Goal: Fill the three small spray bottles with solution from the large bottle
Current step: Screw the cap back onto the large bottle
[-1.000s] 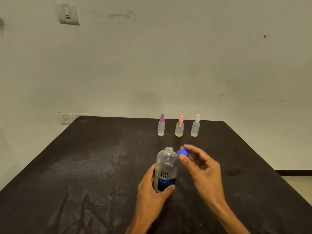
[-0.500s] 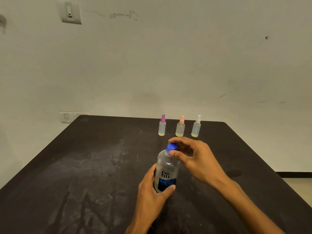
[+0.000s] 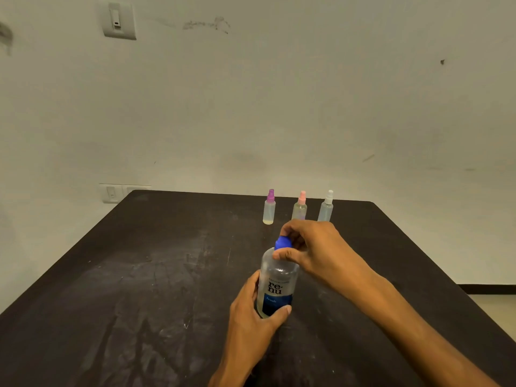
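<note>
A large clear bottle (image 3: pixel 276 277) with a blue label stands upright on the black table (image 3: pixel 156 275). My left hand (image 3: pixel 251 311) wraps its lower part. My right hand (image 3: pixel 312 247) pinches the blue cap (image 3: pixel 282 243) sitting on the bottle's neck. Three small spray bottles stand in a row near the far edge: one with a purple top (image 3: pixel 269 208), one with a pink top (image 3: pixel 300 205), one with a white top (image 3: pixel 326 205). My right hand hides the bases of the pink and white ones.
A pale wall rises behind the table, with a switch plate (image 3: pixel 118 20) high at left and sockets (image 3: pixel 114 192) by the table's far left corner. Floor shows past the table's right edge (image 3: pixel 497 297).
One second ago my right hand held the blue cap beside the open neck. It has since brought the cap onto the neck and stays gripped around it. The left hand has kept its hold.
</note>
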